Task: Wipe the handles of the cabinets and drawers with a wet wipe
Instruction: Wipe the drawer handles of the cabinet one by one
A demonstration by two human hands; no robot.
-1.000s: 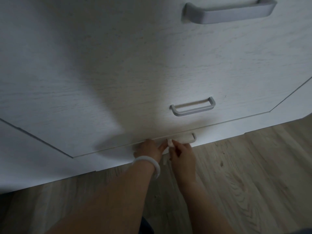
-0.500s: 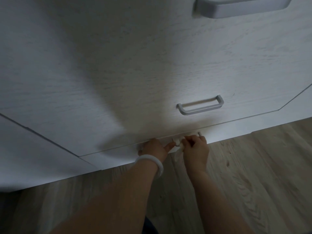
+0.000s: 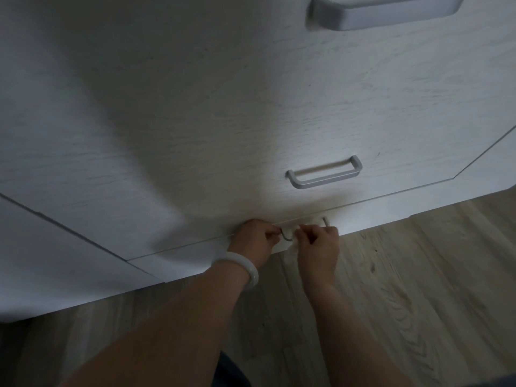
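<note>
The bottom drawer handle (image 3: 286,239) is a thin metal bar low on the white cabinet front, just above the floor. My left hand (image 3: 255,238), with a white bangle on its wrist, curls its fingers at the bar's left end. My right hand (image 3: 318,244) pinches a white wet wipe (image 3: 290,249) against the middle of the bar, and a bit of wipe hangs below. The bar's right post (image 3: 325,220) shows past my knuckles. Higher up are the middle handle (image 3: 325,174) and the top handle (image 3: 385,12), both untouched.
The white wood-grain drawer fronts (image 3: 195,121) fill most of the view. A neighbouring cabinet panel (image 3: 55,261) lies to the left. Light wooden floor (image 3: 418,289) runs below and to the right. The scene is dim.
My right hand slid the wipe rightward along the bottom handle, baring its left end. The fingers of my left hand curled in at that end. The view shifted slightly.
</note>
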